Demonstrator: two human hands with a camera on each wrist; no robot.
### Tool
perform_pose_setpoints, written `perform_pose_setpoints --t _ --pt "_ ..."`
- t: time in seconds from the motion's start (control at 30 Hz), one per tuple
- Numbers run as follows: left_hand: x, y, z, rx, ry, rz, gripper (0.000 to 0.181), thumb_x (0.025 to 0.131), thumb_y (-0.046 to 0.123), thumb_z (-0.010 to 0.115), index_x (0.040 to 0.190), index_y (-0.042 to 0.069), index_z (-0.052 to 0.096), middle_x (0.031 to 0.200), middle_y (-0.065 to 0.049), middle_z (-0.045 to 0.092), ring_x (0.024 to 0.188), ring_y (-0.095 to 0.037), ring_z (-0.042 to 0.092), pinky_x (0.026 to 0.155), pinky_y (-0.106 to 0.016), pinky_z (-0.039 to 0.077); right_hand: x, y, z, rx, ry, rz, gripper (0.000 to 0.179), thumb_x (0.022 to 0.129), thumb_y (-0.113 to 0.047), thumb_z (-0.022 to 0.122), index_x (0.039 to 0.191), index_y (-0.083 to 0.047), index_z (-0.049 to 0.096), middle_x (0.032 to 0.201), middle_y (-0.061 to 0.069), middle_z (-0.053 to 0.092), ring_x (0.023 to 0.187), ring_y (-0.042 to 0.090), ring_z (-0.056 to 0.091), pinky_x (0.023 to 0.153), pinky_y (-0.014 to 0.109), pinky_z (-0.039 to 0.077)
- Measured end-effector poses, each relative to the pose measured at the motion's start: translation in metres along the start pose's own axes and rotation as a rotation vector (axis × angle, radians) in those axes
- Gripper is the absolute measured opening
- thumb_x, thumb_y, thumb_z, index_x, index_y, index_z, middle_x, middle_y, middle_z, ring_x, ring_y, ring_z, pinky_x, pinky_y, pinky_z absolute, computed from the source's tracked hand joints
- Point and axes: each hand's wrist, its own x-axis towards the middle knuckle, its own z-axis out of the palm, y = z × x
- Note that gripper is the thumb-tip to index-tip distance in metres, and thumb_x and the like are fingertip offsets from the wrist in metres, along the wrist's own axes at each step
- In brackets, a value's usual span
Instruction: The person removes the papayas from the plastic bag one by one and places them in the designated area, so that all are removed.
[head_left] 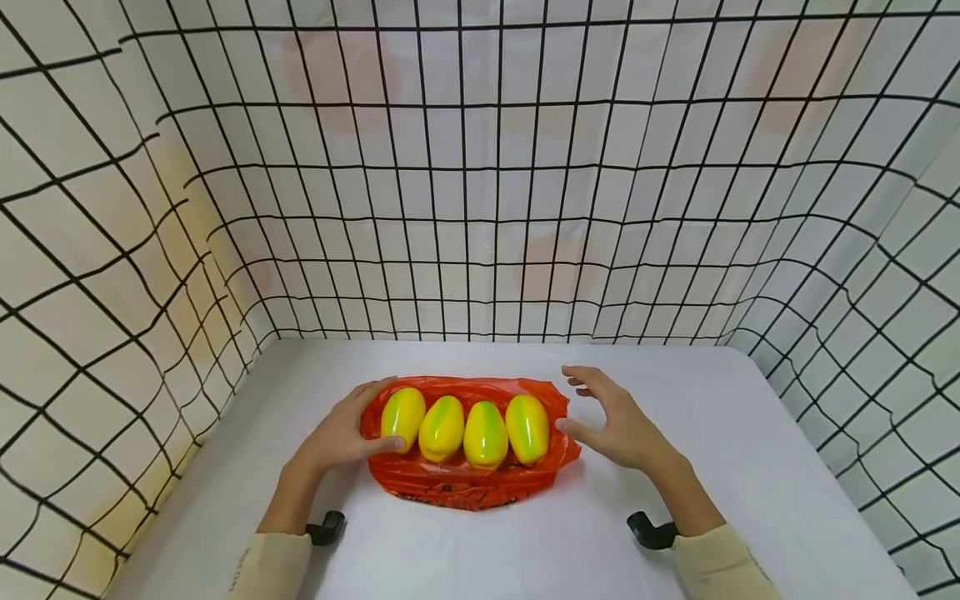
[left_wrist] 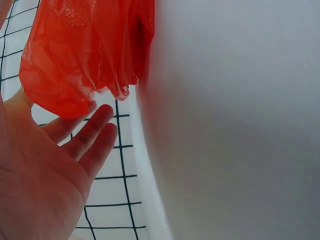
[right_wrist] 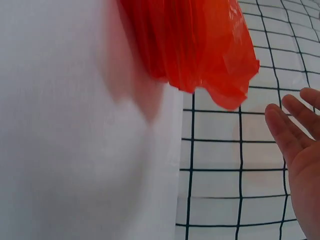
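Four glossy yellow-green fruits [head_left: 486, 435] sit in a row with a red plastic bag [head_left: 472, 490] beneath and around them, on the white bench [head_left: 540, 554]. The left hand [head_left: 347, 429], fingers extended and gripping nothing, is at the bag's left end, its thumb over the leftmost fruit; contact is unclear. The right hand [head_left: 624, 425], fingers spread and holding nothing, hovers just beside the right end. Black wire mesh [head_left: 462, 169] stands behind.

Glossy smooth fruits [head_left: 486, 435], shiny crinkled plastic bag [head_left: 468, 492], matt tabletop [head_left: 480, 554]
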Motion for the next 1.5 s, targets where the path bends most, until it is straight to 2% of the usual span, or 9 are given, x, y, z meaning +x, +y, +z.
perform_pose_setpoints --t 0.27,0.53,0.73,1.0,1.17,1.27,1.5 --pt "0.002 0.001 0.004 -0.008 -0.02 -0.018 0.101 0.063 0.068 0.078 0.148 0.038 0.032 0.146 0.012 0.04 0.127 -0.02 0.045 0.094 -0.053 0.052 0.007 -0.012 0.018 0.056 -0.038 -0.065 0.065 0.086 -0.052 0.067 0.142 -0.03 0.043 0.144 -0.005 0.047 0.124 0.024 0.052 0.097 0.053 0.051" --pt "0.0 -0.002 0.006 0.002 -0.069 -0.037 0.109 0.059 0.068 0.08 0.15 0.039 0.028 0.148 0.007 0.04 0.128 -0.022 0.044 0.093 -0.051 0.053 0.006 -0.014 0.032 -0.013 -0.099 0.041 0.069 0.084 -0.062 0.062 0.144 -0.035 0.041 0.144 -0.009 0.047 0.129 0.02 0.048 0.1 0.059 0.046" --pt "0.001 -0.003 0.005 0.001 -0.071 -0.026 0.108 0.059 0.066 0.08 0.15 0.036 0.031 0.148 0.006 0.042 0.129 -0.023 0.045 0.095 -0.054 0.051 0.01 -0.011 0.039 -0.07 -0.109 0.078 0.074 0.083 -0.066 0.062 0.142 -0.026 0.046 0.141 -0.006 0.049 0.129 0.021 0.048 0.103 0.055 0.046" --pt "0.004 -0.008 0.009 -0.041 -0.092 0.026 0.103 0.059 0.064 0.082 0.147 0.042 0.032 0.137 0.022 0.047 0.121 -0.01 0.049 0.095 -0.045 0.053 0.014 -0.009 0.051 -0.105 -0.154 0.157 0.082 0.075 -0.071 0.065 0.142 -0.029 0.044 0.136 -0.008 0.049 0.12 0.016 0.05 0.1 0.05 0.049" --pt "0.002 -0.011 0.011 -0.044 -0.104 0.011 0.104 0.057 0.063 0.083 0.145 0.047 0.03 0.137 0.022 0.046 0.122 -0.009 0.049 0.096 -0.046 0.052 0.014 -0.008 0.057 -0.106 -0.186 0.178 0.087 0.073 -0.068 0.07 0.145 -0.03 0.039 0.137 -0.009 0.047 0.117 0.013 0.048 0.098 0.044 0.05" --pt "0.001 -0.011 0.012 -0.048 -0.111 -0.005 0.105 0.056 0.063 0.084 0.144 0.049 0.029 0.137 0.022 0.046 0.121 -0.01 0.049 0.096 -0.045 0.052 0.014 -0.009 0.059 -0.103 -0.192 0.164 0.092 0.071 -0.067 0.072 0.147 -0.029 0.036 0.138 -0.007 0.046 0.117 0.013 0.047 0.098 0.044 0.049" --pt "0.002 -0.01 0.01 -0.048 -0.115 0.011 0.105 0.056 0.062 0.084 0.144 0.05 0.027 0.137 0.023 0.046 0.122 -0.009 0.049 0.095 -0.044 0.053 0.016 -0.011 0.06 -0.086 -0.193 0.163 0.098 0.069 -0.064 0.076 0.149 -0.028 0.034 0.14 -0.005 0.045 0.119 0.015 0.047 0.1 0.047 0.048"
